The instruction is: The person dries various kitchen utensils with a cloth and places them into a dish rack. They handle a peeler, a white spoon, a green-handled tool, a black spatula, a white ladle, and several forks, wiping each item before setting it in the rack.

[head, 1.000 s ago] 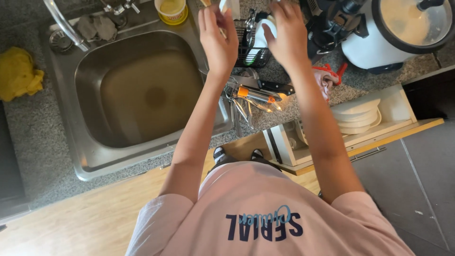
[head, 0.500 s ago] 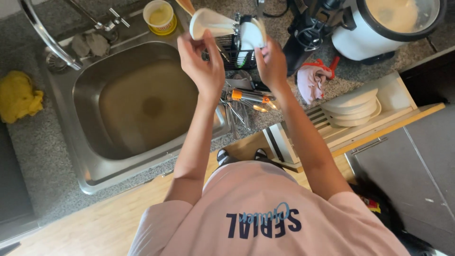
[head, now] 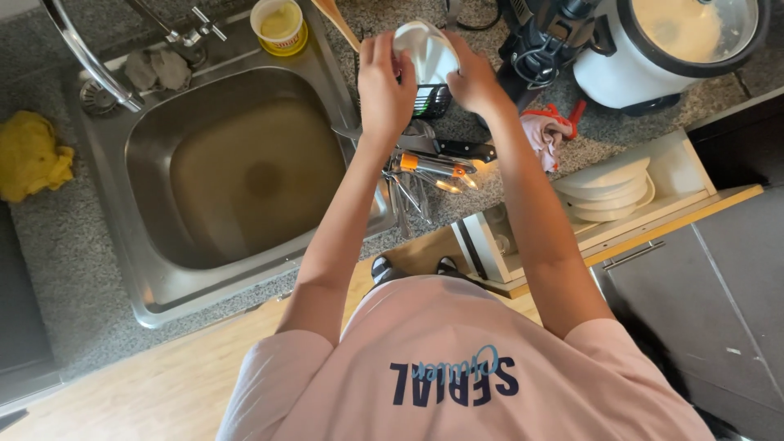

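Above the speckled surface (head: 49, 245) beside the sink (head: 237, 175), our left hand (head: 384, 86) and right hand (head: 478, 82) both grasp a white bowl (head: 425, 51); we should keep it gripped from both sides, clear of the utensils (head: 429, 171).

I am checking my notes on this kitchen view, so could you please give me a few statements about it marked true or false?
1. Both hands, left and right, hold a white bowl. True.
2. The sink is piled with dishes. False: no dishes show in its basin.
3. White plates lie stacked in an open drawer. True.
4. The yellow cloth lies inside the sink. False: it lies on the counter beside it.
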